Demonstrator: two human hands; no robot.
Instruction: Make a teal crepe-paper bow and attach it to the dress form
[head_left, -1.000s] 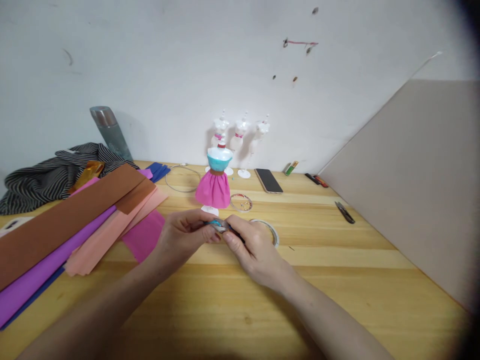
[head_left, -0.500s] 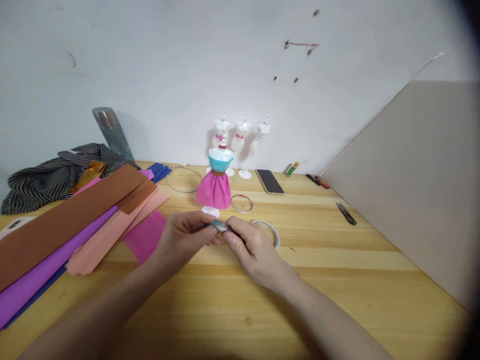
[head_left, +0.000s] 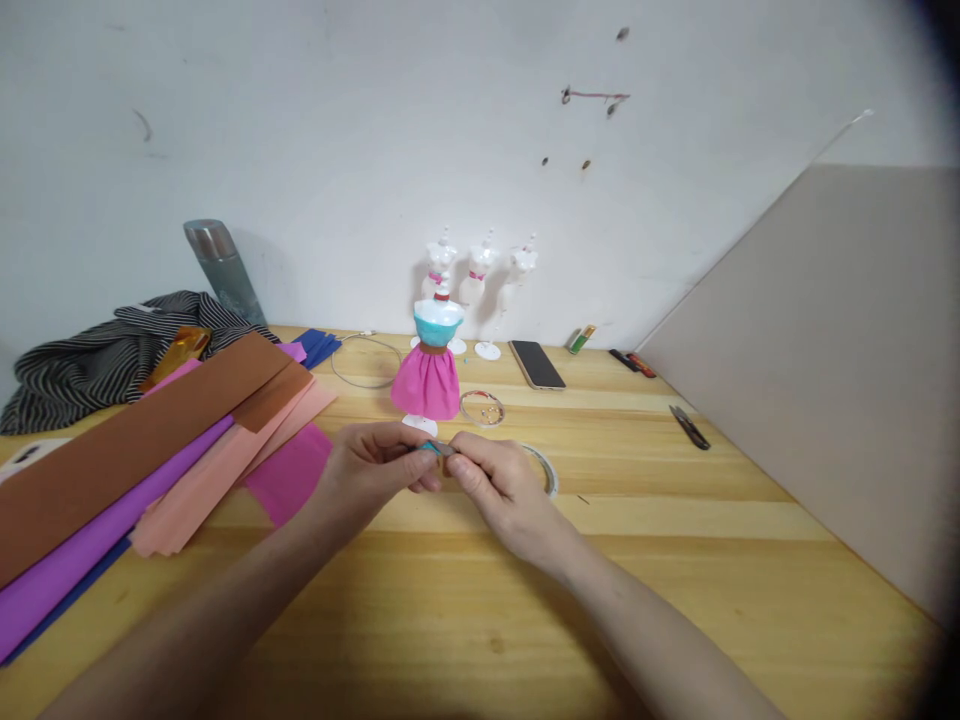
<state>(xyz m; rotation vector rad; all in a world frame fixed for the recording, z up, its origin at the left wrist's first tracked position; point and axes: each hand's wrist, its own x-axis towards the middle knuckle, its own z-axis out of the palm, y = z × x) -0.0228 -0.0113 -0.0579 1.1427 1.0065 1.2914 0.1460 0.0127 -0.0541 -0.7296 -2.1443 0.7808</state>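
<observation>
My left hand (head_left: 379,462) is closed in a pinch, its thumb and fingertips on a small teal piece (head_left: 430,447) that looks like paper or cloth. Close beside it, my right hand (head_left: 504,490) is closed too, thumb against forefinger. A small grey-brown thing (head_left: 445,450) juts from its fingertips and meets the teal piece; its kind is too small to make out. Just beyond both hands stands a small dress form (head_left: 436,327) with a teal top, brown waistband and pink skirt (head_left: 426,385). A pale ring-shaped roll (head_left: 551,470) lies partly hidden behind my right hand.
Brown (head_left: 150,440), purple, peach and pink sheets lie at left, beside a striped cloth (head_left: 67,365) and a flask (head_left: 221,270). Several white dress forms (head_left: 523,263) stand by the wall. A phone (head_left: 537,364), a round dish (head_left: 482,408) and dark snips (head_left: 690,428) lie to the right.
The small thing between my fingers has shifted and turned; the dark part under my right thumb no longer shows, and more teal does. Both hands stay together in nearly the same place.
</observation>
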